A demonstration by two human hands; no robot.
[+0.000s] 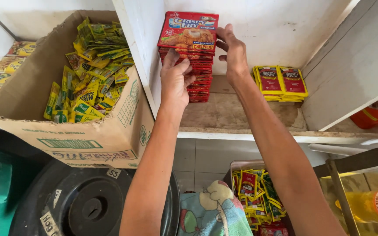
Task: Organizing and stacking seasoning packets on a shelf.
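Hands work on a stack of red sachets standing at the left end of a white shelf, against its left wall. Left hand rests its fingers, held together, on the stack's front face. Right hand presses the stack's right side, thumb near the top packet. Neither hand pinches a packet. Stack stands tall and fairly square, so stacking appears largely done. Toward the shelf's right end lie two low piles of yellow-edged sachets. Left of the shelf, a cardboard box holds loose yellow-green sachets. Below the shelf edge, a tray holds more mixed packets, apparently unshelved.
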